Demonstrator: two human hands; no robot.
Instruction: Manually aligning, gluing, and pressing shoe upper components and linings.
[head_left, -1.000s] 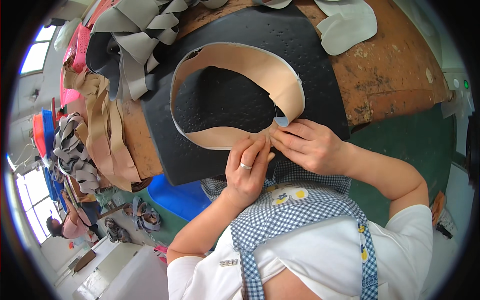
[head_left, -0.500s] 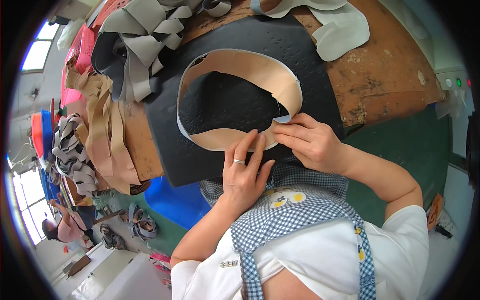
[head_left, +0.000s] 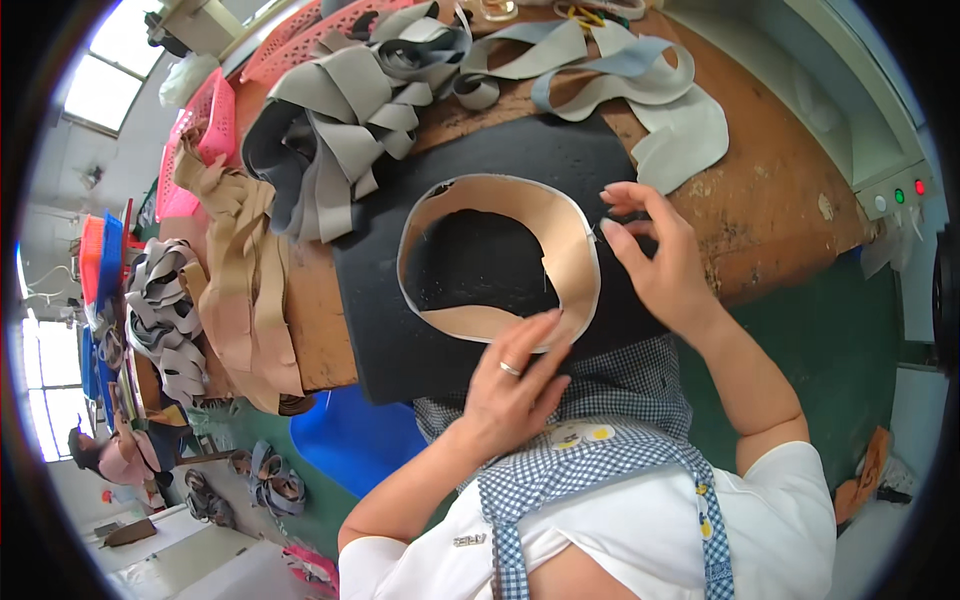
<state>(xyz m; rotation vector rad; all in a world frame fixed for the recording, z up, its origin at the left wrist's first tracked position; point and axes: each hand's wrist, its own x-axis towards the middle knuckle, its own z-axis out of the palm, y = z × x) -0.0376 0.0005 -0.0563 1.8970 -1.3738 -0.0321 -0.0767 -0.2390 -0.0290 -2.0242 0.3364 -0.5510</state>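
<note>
A wide band of leather-like material (head_left: 484,202), tan inside with a pale edge, stands as a closed loop on a black mat (head_left: 385,350). My left hand (head_left: 510,385), with a ring on one finger, rests its stretched fingertips on the loop's near edge; its thumb stays off the band. To the right of the loop, my right hand (head_left: 665,260) hovers over the mat with thumb and fingers curved and apart. Nothing shows between them. A short loose thread hangs at a step in the band's inner face, on its right side.
Grey strips (head_left: 340,90) lie heaped at the back left, tan strips (head_left: 245,290) at the left table edge. Pale grey pieces (head_left: 680,135) lie at the back. Pink baskets (head_left: 205,130) stand far left. A box with lit buttons (head_left: 900,195) is at right. Another person (head_left: 125,450) is far left.
My right hand has let go of the band and moved up and right, fingers parting. My left hand stays at the near edge. The loop looks rounder, and the view has shifted.
</note>
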